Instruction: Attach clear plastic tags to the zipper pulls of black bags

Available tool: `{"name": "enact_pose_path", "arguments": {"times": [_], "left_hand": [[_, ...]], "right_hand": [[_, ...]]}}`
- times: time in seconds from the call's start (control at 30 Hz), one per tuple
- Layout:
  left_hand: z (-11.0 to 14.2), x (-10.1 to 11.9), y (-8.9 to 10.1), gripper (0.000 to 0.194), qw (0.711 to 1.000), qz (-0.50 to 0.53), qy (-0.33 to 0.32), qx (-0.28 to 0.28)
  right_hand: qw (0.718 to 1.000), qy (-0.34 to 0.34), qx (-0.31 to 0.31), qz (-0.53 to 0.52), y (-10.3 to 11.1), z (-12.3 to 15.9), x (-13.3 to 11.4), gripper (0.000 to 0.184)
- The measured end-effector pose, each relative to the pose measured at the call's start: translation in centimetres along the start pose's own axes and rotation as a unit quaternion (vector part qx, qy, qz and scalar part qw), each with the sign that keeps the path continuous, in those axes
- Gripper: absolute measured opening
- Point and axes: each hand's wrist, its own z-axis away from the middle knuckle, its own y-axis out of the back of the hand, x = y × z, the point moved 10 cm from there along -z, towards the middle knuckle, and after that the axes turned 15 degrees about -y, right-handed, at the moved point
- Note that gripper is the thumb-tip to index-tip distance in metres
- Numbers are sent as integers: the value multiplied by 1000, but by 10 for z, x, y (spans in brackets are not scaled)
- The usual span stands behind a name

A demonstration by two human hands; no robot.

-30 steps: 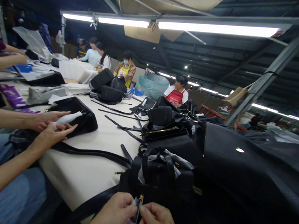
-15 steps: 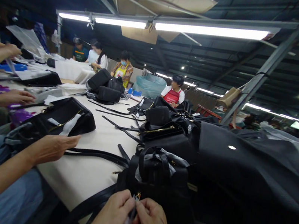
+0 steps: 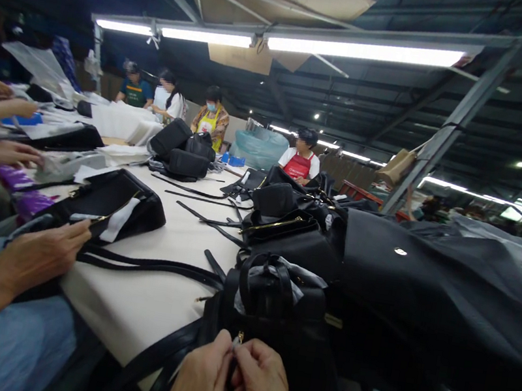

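My left hand [image 3: 198, 377] and my right hand [image 3: 261, 384] meet at the bottom of the view, pinching a small gold zip pull [image 3: 238, 339] with a white scrap at its tip. It hangs from a black leather handbag [image 3: 264, 328], whose looped handles rise just beyond my fingers. The fingers hide most of the pull. To the left, a co-worker's hand [image 3: 40, 256] rests by the strap of another black bag [image 3: 108, 207], which has white paper tucked in its opening.
A long white worktable [image 3: 134, 307] runs ahead, holding several black bags and loose straps. A large black bag [image 3: 423, 300] fills the right side. Co-workers stand along the far end and left side, and a teal plastic sack [image 3: 258, 149] stands behind the table.
My hands have closed in around the gold pull, covering more of the white scrap. The co-worker's hand has let go of the white item, now in the bag, and moved down to the strap.
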Motion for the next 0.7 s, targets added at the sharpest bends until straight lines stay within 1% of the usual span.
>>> {"name": "enact_pose_path", "arguments": {"times": [0.1, 0.2, 0.27, 0.4, 0.47, 0.5, 0.53, 0.6, 0.67, 0.7], "left_hand": [[1, 0, -4, 28, 1000, -15, -23, -10], [1, 0, -6, 31, 999, -18, -45, -9], [1, 1, -7, 30, 998, -16, -52, -12], [0, 1, -5, 27, 999, 4, -30, -17], [0, -5, -4, 23, 998, 68, 7, -15], [0, -11, -4, 23, 992, 120, 39, -16], [1, -17, -6, 27, 980, 180, 78, -19], [4, -28, -11, 41, 945, 284, 157, -35], [5, -32, -15, 56, 918, 328, 211, -67], [4, -31, -18, 62, 910, 336, 224, -92]], "right_hand": [[1000, 15, -8, -16, 2, 2, -1, 32], [998, 32, -18, -44, 2, 1, -1, 42], [999, 29, -8, -35, 2, -2, 2, 45], [999, 31, 12, -14, 0, -9, 4, 36], [999, 35, 11, -17, -1, -10, 4, 33], [999, 34, 12, -19, -1, -10, 5, 33], [999, 35, 12, -21, 0, -10, 5, 32], [999, 38, 13, -26, 0, -10, 3, 33], [998, 45, 11, -32, 1, -8, 1, 33], [998, 49, 9, -36, 1, -8, -1, 33]]}}
